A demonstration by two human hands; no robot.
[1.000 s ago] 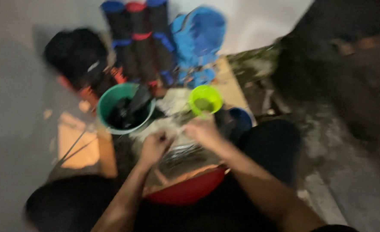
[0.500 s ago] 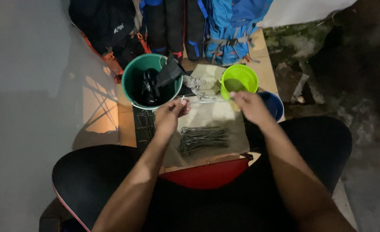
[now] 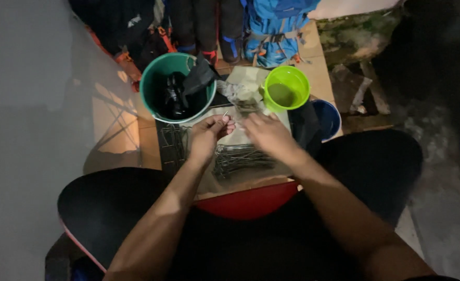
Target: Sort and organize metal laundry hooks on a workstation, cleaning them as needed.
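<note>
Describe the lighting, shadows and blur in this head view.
Head view: dim overall, light pooled on the hands and the green buckets; the wall at left carries a crossed shadow; the fingers and pile of metal rods look soft; corners fall to black.

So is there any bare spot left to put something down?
Bare tan floor lies left of the green bucket. It is crowded between that and the lime bucket, where both hands work over metal rods.
</note>
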